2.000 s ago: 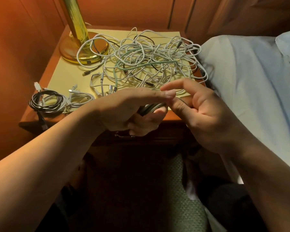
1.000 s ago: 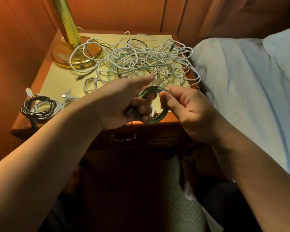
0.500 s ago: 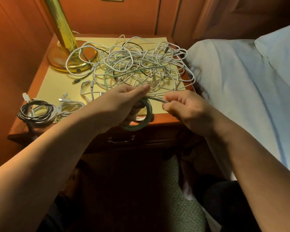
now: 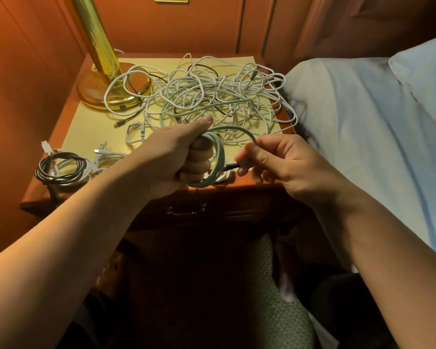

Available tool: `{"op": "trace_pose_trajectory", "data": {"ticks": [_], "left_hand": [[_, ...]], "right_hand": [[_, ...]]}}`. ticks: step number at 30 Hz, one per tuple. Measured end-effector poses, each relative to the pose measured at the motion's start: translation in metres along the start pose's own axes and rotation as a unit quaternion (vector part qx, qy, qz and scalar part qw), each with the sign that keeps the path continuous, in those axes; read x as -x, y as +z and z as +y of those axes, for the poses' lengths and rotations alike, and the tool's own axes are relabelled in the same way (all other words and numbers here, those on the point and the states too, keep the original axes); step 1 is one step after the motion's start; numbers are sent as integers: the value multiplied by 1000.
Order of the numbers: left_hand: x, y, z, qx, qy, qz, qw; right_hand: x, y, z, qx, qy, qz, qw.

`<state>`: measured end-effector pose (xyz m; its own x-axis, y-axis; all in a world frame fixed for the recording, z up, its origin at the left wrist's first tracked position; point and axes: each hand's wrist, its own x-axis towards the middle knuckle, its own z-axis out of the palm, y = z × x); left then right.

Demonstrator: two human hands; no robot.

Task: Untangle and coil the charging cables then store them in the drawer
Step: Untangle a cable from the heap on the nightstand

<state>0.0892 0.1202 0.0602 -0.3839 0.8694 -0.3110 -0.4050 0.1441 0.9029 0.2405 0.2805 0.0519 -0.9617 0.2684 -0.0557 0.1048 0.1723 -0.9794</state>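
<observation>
My left hand is fisted round the braided mint-green charging cable, wound into a small coil, fingers curled through its middle so the loops can't spring apart. My right hand pinches the same cable's dark plug end between thumb and fingertips, with a last free arc of green rising between my two hands, ready, I'd say, to be tucked in as the final turn. Just below them sits the closed dark wooden drawer with its metal handle, where this coil must end up. At the tabletop's front-left corner lie the finished black and white coiled cables, parked out of the way. Further back, the big tangle of white cables sprawls across the middle to the right edge, some green strands threaded through it, so plenty remains. At the back-left corner stands the brass lamp base, with one white loop draped over it.
</observation>
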Motion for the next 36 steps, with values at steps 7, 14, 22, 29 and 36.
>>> {"op": "trace_pose_trajectory", "data": {"ticks": [7, 14, 22, 29, 36], "left_hand": [[4, 5, 4, 37, -34, 4, 999], [6, 6, 2, 55, -39, -22, 997], [4, 9, -5, 12, -21, -1, 1000], [6, 7, -9, -97, -1, -1, 995], [3, 7, -12, -159, 34, 39, 986]], "right_hand": [[-5, 1, 6, -158, 63, -50, 984], [-13, 20, 17, -305, 129, -125, 935], [-13, 30, 25, -302, 135, -158, 930], [-8, 35, 17, -269, 180, -293, 900], [4, 53, 9, -190, 169, -187, 949]]}}
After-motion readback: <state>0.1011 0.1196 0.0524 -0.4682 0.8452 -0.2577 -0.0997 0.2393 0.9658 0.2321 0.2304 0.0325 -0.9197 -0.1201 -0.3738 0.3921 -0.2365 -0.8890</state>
